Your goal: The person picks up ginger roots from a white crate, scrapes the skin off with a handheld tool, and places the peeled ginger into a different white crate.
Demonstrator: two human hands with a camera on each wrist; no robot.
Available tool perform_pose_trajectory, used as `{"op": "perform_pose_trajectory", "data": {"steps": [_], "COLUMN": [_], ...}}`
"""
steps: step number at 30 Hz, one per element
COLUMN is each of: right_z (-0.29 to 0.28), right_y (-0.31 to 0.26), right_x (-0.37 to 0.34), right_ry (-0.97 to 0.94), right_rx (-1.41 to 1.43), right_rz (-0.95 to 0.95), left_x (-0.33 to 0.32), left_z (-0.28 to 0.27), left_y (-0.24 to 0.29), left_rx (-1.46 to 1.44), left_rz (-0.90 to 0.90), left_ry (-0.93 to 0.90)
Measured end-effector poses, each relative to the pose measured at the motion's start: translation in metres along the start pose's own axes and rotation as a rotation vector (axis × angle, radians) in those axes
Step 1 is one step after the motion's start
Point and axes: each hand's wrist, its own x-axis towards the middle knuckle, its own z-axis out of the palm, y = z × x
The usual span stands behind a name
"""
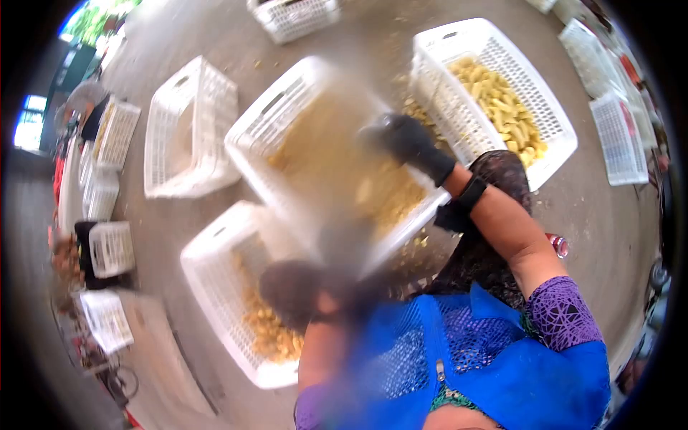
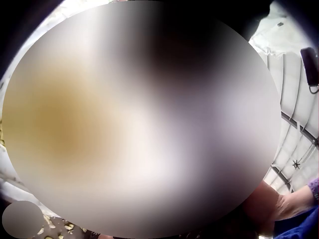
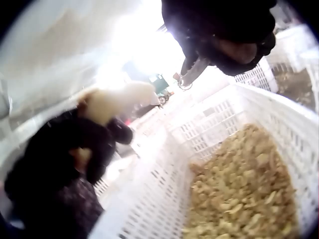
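Note:
My right hand [image 1: 412,143], in a black glove, is over the right side of the middle white crate [image 1: 247,136]. In the right wrist view its fingers hold a short metal-bladed tool [image 3: 194,72] pointing down. My left hand [image 1: 294,290], also dark-gloved and blurred in the head view, is near that crate's front edge. The right wrist view shows it gripping a pale, peeled root piece [image 3: 114,102]. Small yellowish-brown root pieces [image 3: 244,199] fill the crate's bottom. A large blur hides the hands' work in the left wrist view.
A white crate [image 1: 552,122] at the right holds larger peeled yellow pieces [image 1: 502,107]. Another crate [image 1: 197,254] at front left contains small pieces. Farther left stands one more crate [image 1: 161,143]. Scraps lie on the floor, and a red can [image 1: 557,245] is beside the right knee.

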Motion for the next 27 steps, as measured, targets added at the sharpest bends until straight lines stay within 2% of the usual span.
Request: {"op": "perform_pose_trajectory", "data": {"steps": [1,3,5,7,8,10,11,13,14,15,17,18,21,23,24,26,27], "right_z": [-0.003,-0.014,-0.013,-0.014,-0.017,-0.029,-0.028,-0.023,-0.051,-0.041,-0.019,-0.017,-0.034,-0.046,-0.055,-0.077,-0.071], "right_y": [0.013,-0.018,-0.02,-0.019,-0.022,-0.035,-0.033,-0.028,-0.035,-0.029,-0.019,-0.019,-0.035,-0.041,-0.043,-0.047,-0.045], "right_x": [0.003,-0.003,-0.021,-0.013,-0.015,-0.015,-0.014,-0.015,-0.01,-0.01,-0.005,-0.006,-0.005,-0.005,-0.006,-0.004,-0.004], "right_ry": [0.001,0.097,-0.079,-0.468,-0.432,-0.343,-0.326,-0.351,-0.442,-0.433,-0.279,-0.274,-0.172,-0.298,-0.303,-0.511,-0.513], "right_rx": [0.119,1.413,1.037,0.629,0.615,1.072,1.07,1.074,1.165,1.168,1.305,1.305,1.467,1.365,1.363,1.127,1.13], "right_rz": [-0.081,0.607,0.477,0.445,0.457,0.596,0.599,0.611,0.812,0.81,0.627,0.624,0.606,0.554,0.556,0.594,0.592], "left_x": [0.001,0.004,0.001,0.012,0.012,0.012,0.015,0.019,0.021,0.02,0.019,0.019,0.01,0.007,0.005,0.006,0.004], "left_z": [0.005,0.002,0.007,0.004,0.004,0.001,-0.001,-0.005,-0.011,-0.011,-0.013,-0.012,-0.013,-0.015,-0.016,-0.016,-0.015], "left_y": [-0.012,-0.007,-0.024,0.016,0.022,0.032,0.04,0.054,0.044,0.043,0.047,0.043,0.028,0.02,0.016,0.013,0.013], "left_rx": [0.07,-0.09,-0.187,-0.437,-0.439,-0.573,-0.57,-0.43,-0.371,-0.366,0.314,0.376,0.149,0.067,0.057,0.059,0.062], "left_rz": [0.013,-0.338,-0.369,-0.539,-0.51,-0.525,-0.516,-0.632,-0.561,-0.555,-0.296,-0.227,-0.123,-0.099,-0.095,-0.094,-0.096], "left_ry": [0.033,-0.145,-0.184,-0.176,-0.204,-0.174,-0.188,-0.22,-0.287,-0.292,-0.216,-0.174,-0.159,-0.174,-0.181,-0.198,-0.197]}}
